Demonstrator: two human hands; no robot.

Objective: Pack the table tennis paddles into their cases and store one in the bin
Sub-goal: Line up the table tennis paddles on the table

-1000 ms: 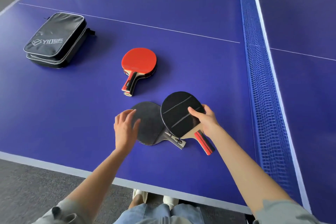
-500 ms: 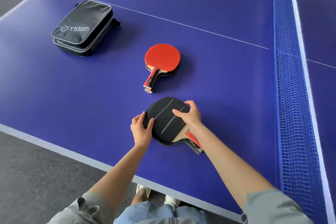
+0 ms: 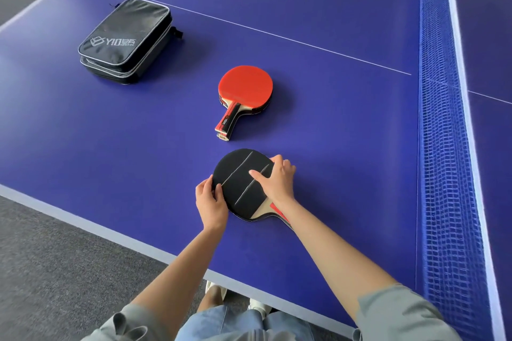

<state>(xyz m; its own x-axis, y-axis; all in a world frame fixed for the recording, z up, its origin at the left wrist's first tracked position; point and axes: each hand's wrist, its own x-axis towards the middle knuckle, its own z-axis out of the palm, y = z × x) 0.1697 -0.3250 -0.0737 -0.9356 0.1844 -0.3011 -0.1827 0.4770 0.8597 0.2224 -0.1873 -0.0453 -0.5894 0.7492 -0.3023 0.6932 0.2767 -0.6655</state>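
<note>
Left hand (image 3: 211, 203) pinches the black paddle stack's (image 3: 238, 183) left rim; right hand (image 3: 278, 178) grips its right edge, fingers curled.

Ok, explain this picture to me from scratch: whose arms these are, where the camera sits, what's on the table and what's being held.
There is no machine here. A person wears a camera on the head, looking forward and down, so the arms are their own. The surface is a blue table tennis table with its net on the right. The left hand and right hand hold a stack of black-faced paddles by its edges, flat on the table. Beyond it lies a red-faced paddle stack; further left, black zipped cases, stacked.
</note>
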